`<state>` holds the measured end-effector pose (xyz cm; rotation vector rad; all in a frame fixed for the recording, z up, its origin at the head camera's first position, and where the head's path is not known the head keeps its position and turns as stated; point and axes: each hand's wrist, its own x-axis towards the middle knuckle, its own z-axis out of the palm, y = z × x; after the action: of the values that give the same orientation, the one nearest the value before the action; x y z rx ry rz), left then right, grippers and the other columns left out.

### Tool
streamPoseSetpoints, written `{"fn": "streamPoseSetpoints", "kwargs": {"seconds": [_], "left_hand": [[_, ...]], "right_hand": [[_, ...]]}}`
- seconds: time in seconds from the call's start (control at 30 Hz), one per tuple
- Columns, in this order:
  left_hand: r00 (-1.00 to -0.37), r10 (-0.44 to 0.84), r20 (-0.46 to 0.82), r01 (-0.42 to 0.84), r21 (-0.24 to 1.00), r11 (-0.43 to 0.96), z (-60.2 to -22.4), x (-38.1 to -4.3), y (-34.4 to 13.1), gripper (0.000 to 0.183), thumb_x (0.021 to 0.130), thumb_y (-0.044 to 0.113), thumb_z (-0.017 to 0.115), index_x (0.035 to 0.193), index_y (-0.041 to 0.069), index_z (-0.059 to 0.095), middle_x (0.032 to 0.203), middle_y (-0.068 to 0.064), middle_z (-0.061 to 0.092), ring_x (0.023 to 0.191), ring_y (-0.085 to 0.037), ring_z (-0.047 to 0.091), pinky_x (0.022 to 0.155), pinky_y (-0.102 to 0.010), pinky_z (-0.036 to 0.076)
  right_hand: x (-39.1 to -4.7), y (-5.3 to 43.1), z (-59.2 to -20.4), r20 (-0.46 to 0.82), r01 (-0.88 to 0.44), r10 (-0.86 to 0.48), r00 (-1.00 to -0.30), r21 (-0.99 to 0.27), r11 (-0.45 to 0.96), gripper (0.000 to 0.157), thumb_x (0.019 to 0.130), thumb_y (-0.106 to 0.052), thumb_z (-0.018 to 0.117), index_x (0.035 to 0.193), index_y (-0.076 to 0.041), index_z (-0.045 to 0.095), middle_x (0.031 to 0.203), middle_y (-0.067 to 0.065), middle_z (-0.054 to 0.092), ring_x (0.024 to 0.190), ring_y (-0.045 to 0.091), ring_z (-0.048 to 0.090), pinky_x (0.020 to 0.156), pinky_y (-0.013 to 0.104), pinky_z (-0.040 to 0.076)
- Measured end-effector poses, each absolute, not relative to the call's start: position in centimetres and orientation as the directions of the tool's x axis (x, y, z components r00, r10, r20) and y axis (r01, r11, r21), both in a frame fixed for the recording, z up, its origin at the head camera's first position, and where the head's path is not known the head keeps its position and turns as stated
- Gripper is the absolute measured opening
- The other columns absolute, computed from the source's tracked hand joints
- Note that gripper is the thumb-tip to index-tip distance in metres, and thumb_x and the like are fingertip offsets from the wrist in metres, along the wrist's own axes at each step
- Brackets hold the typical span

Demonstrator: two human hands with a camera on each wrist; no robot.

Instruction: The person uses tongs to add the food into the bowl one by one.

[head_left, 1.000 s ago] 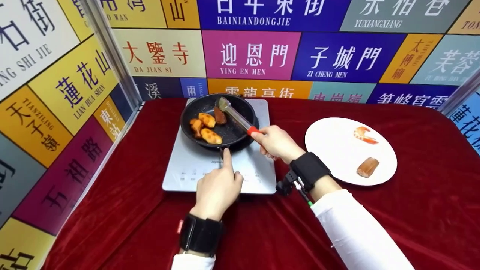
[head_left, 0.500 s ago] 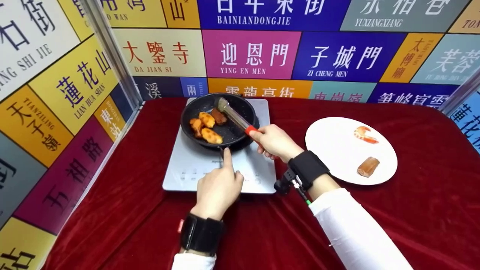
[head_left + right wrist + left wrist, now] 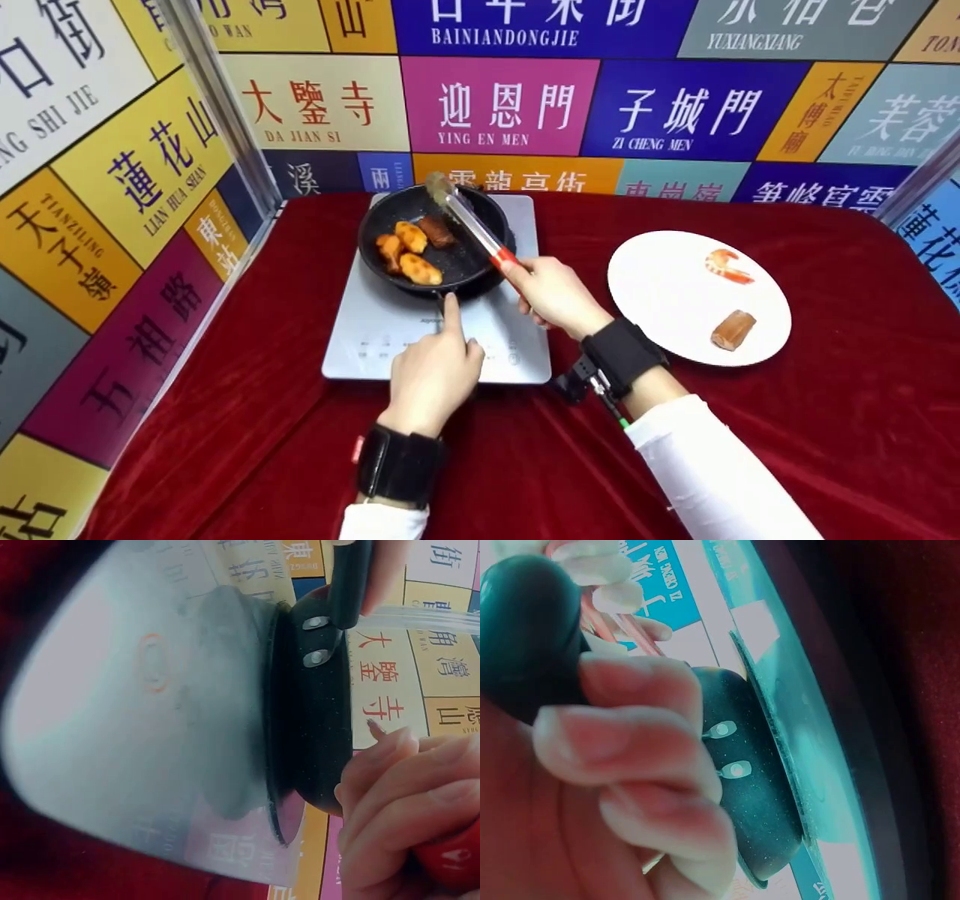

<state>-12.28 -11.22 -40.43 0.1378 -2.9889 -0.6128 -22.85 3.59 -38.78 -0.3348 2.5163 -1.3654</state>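
My left hand (image 3: 435, 371) grips the black handle (image 3: 529, 622) of a frying pan (image 3: 469, 262), index finger stretched along it toward the rim. Curled fingers (image 3: 630, 742) show round that handle in the left wrist view. With my right hand (image 3: 559, 296) I hold metal tongs (image 3: 472, 221) by their red grip (image 3: 454, 855). The tongs' tips hover over the pan's far rim, apart from the food. Inside the pan lie a dark brown meat-like piece (image 3: 436, 231), two yellow browned pieces (image 3: 420, 269) and a reddish-brown piece (image 3: 389, 253), mostly toward its left side.
The pan stands on a flat silver induction cooker (image 3: 360, 322). To the right, a white oval plate (image 3: 660, 285) bears a shrimp (image 3: 727, 266) and a brown chunk (image 3: 733, 330). Red cloth (image 3: 262, 375) covers the table; printed sign panels (image 3: 495, 109) rise behind it.
The tongs turned the dark brown piece and shifted it slightly left, then rose off it toward the pan's far rim. My left hand has stayed on the handle.
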Motion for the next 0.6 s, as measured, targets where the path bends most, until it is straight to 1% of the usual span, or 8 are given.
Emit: {"fn": "streamPoseSetpoints", "kwargs": {"seconds": [0.1, 0.2, 0.33, 0.43, 0.5, 0.6], "left_hand": [[-0.992, -0.106, 0.062, -0.073, 0.399, 0.914, -40.4, -12.3, -11.2, 0.066, 0.086, 0.033, 0.043, 0.143, 0.010, 0.020, 0.047, 0.000, 0.046, 0.039, -0.018, 0.043, 0.040, -0.034, 0.033], [-0.993, -0.107, 0.052, -0.077, 0.397, 0.915, -40.4, -12.3, -11.2, 0.066, 0.086, 0.033, 0.043, 0.143, 0.010, 0.019, 0.048, 0.000, 0.046, 0.040, -0.018, 0.044, 0.042, -0.034, 0.033], [-0.993, -0.109, 0.043, -0.084, 0.390, 0.917, -40.3, -12.4, -11.1, 0.066, 0.086, 0.034, 0.042, 0.143, 0.011, 0.018, 0.049, 0.000, 0.047, 0.042, -0.018, 0.045, 0.043, -0.034, 0.034], [-0.994, -0.101, 0.043, -0.076, 0.391, 0.917, -40.3, -12.5, -11.1, 0.066, 0.086, 0.034, 0.042, 0.143, 0.011, 0.018, 0.050, -0.001, 0.048, 0.042, -0.018, 0.045, 0.043, -0.034, 0.034], [-0.994, -0.098, 0.040, -0.075, 0.393, 0.916, -40.4, -12.4, -11.1, 0.066, 0.086, 0.034, 0.041, 0.144, 0.011, 0.018, 0.050, -0.001, 0.047, 0.042, -0.018, 0.045, 0.042, -0.034, 0.034], [-0.994, -0.107, 0.038, -0.084, 0.389, 0.917, -40.3, -12.3, -11.3, 0.066, 0.087, 0.034, 0.042, 0.144, 0.012, 0.017, 0.050, -0.002, 0.047, 0.042, -0.019, 0.045, 0.041, -0.034, 0.033]], "right_hand": [[-22.3, 4.1, -39.0, -0.098, -0.087, -0.312, -0.945, -0.844, 0.529, 0.038, 0.088, -0.047, 0.047, 0.086, -0.011, 0.059, 0.061, 0.016, 0.056, 0.034, 0.015, 0.040, 0.031, 0.025, 0.033], [-21.7, 4.8, -39.3, -0.091, -0.087, -0.304, -0.948, -0.846, 0.526, 0.043, 0.086, -0.051, 0.048, 0.088, -0.009, 0.058, 0.065, 0.020, 0.057, 0.035, 0.017, 0.041, 0.031, 0.026, 0.033], [-20.7, 5.6, -39.9, -0.085, -0.082, -0.295, -0.952, -0.856, 0.511, 0.050, 0.083, -0.054, 0.049, 0.091, -0.005, 0.057, 0.064, 0.019, 0.057, 0.034, 0.018, 0.040, 0.030, 0.025, 0.032], [-20.1, 6.3, -40.3, -0.071, -0.079, -0.281, -0.957, -0.868, 0.491, 0.049, 0.083, -0.054, 0.050, 0.094, -0.007, 0.058, 0.063, 0.019, 0.057, 0.033, 0.018, 0.038, 0.029, 0.025, 0.030], [-19.7, 6.8, -40.7, -0.067, -0.070, -0.278, -0.958, -0.888, 0.454, 0.049, 0.082, -0.054, 0.051, 0.096, -0.008, 0.058, 0.062, 0.020, 0.056, 0.033, 0.018, 0.037, 0.029, 0.025, 0.029], [-19.0, 7.3, -41.3, -0.073, -0.051, -0.299, -0.952, -0.921, 0.387, 0.048, 0.083, -0.052, 0.051, 0.100, -0.008, 0.058, 0.059, 0.016, 0.055, 0.033, 0.017, 0.037, 0.029, 0.025, 0.029]]}}
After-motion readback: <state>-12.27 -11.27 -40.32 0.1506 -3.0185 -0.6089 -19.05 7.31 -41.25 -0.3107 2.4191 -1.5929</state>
